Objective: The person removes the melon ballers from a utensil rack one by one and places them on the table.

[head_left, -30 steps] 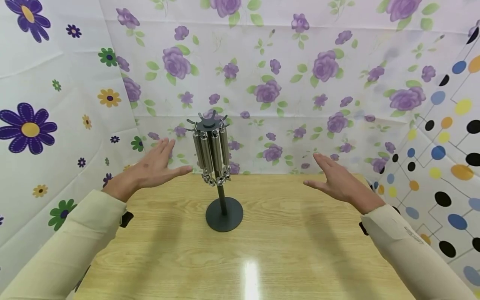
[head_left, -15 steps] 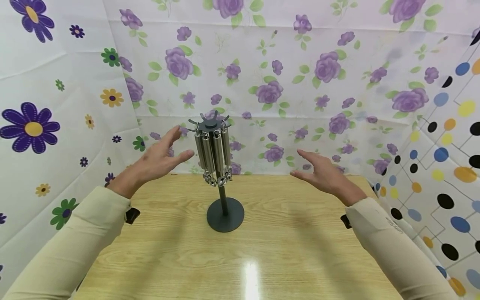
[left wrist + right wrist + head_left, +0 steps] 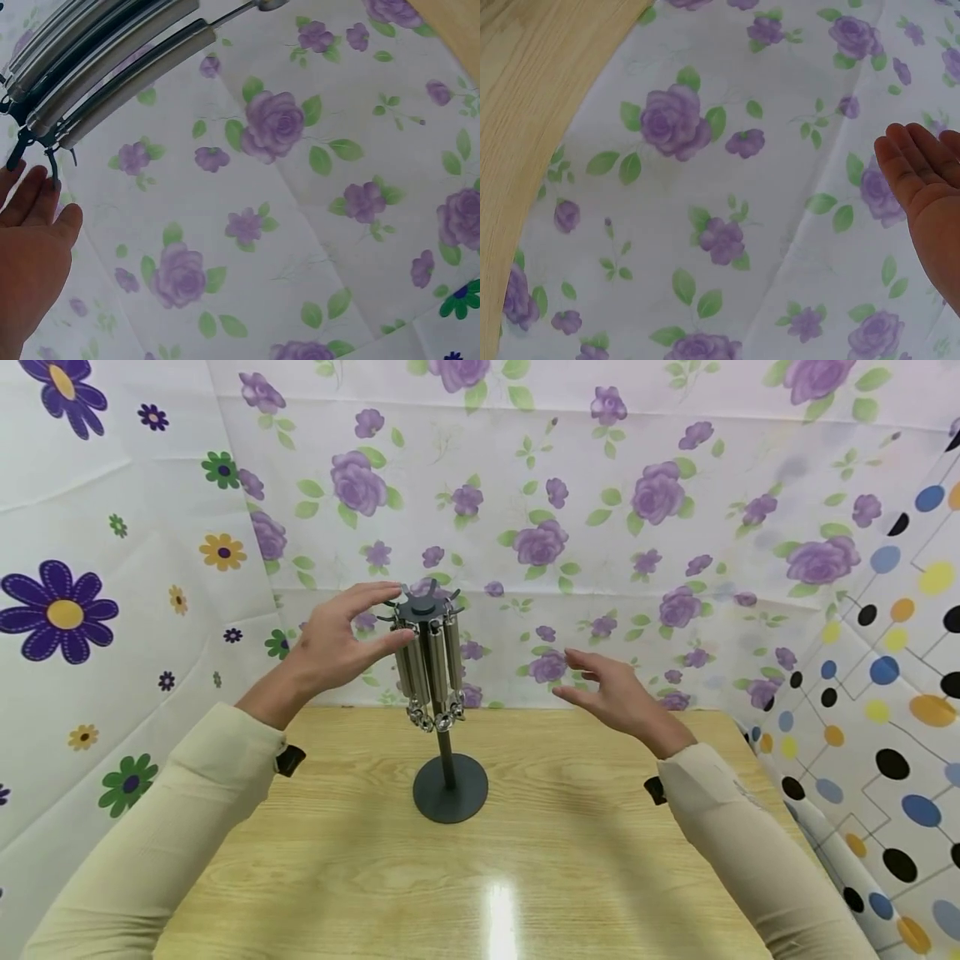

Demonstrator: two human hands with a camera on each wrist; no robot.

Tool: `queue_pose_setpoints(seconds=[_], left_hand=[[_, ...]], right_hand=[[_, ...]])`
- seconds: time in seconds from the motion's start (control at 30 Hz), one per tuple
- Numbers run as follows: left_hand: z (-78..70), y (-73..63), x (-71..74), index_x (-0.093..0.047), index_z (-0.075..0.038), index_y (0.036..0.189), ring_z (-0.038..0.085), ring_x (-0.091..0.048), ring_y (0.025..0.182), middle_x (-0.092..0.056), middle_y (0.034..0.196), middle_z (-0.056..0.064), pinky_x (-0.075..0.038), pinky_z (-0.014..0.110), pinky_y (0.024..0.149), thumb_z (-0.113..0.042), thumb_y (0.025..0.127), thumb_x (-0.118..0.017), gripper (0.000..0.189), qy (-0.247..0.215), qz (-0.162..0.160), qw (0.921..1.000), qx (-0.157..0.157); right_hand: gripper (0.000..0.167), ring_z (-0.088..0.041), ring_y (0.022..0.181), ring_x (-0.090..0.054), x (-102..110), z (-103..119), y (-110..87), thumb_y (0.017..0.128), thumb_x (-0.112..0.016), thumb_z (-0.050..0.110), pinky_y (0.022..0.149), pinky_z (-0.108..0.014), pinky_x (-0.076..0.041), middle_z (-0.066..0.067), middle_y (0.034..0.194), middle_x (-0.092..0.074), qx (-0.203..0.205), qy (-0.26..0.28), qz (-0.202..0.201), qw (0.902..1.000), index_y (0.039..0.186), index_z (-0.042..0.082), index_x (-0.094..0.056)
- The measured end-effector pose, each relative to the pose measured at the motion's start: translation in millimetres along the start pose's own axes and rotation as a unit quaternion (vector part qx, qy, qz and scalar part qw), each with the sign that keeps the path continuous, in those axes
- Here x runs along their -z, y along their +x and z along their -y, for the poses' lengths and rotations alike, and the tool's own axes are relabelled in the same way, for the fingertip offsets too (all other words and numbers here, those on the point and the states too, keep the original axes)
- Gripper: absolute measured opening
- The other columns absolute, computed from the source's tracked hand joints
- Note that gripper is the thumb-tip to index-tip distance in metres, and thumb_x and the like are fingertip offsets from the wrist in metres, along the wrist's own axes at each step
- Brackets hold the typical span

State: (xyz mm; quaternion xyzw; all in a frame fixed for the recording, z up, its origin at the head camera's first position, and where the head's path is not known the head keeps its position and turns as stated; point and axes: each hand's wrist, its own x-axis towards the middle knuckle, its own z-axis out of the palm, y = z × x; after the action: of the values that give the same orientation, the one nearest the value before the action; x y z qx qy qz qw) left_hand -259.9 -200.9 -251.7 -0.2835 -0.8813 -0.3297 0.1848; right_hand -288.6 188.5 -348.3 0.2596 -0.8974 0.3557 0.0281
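A black stand (image 3: 447, 789) with a round base and a ring of curved hooks on top stands upright on the table. Several steel-handled utensils (image 3: 417, 672) hang from it, shiny rounded heads downward. My left hand (image 3: 333, 635) is at the top of the stand from the left, thumb and fingers spread apart around the hooks' side. In the left wrist view its fingertips (image 3: 45, 180) are right at the hook ends, beside the steel handles (image 3: 139, 82). My right hand (image 3: 611, 693) hovers to the right of the stand, fingers loosely extended and holding nothing; in the right wrist view its palm (image 3: 937, 210) shows.
The wooden table (image 3: 570, 860) carries the stand left of its middle. A cloth with purple roses (image 3: 540, 543) hangs behind it. Flowered cloth (image 3: 60, 693) borders the left side, and dotted cloth (image 3: 900, 693) the right.
My left hand has moved right and up to the stand's hooks. My right hand has moved left, closer to the stand. The stand and its utensils have stayed in place.
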Motion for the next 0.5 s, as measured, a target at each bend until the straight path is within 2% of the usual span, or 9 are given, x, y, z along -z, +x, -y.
queue_pose_setpoints(seconds=[0.23,0.5], left_hand=[[-5.9,16.7,-4.7,-0.065,-0.005,0.133,0.030,-0.050,0.133,-0.059,0.139,0.011,-0.040,0.051,0.106,-0.025,0.092,-0.076,0.048,0.020,0.014,0.9980,-0.059],[-5.6,22.1,-8.6,-0.070,-0.001,0.125,0.033,-0.053,0.130,-0.063,0.132,0.014,-0.043,0.051,0.103,-0.017,0.092,-0.075,0.037,0.028,0.015,0.9962,-0.080]], right_hand=[[0.071,-0.033,0.133,-0.048,-8.1,14.2,12.7,0.097,-0.067,0.038,0.107,-0.046,-0.040,-0.015,0.150,-0.046,0.005,0.043,-0.006,0.9991,0.155,0.009,-0.037],[0.065,-0.032,0.131,-0.051,-15.6,27.3,29.8,0.098,-0.067,0.030,0.105,-0.045,-0.042,-0.014,0.146,-0.051,0.025,0.079,-0.008,0.9966,0.152,0.006,-0.042]])
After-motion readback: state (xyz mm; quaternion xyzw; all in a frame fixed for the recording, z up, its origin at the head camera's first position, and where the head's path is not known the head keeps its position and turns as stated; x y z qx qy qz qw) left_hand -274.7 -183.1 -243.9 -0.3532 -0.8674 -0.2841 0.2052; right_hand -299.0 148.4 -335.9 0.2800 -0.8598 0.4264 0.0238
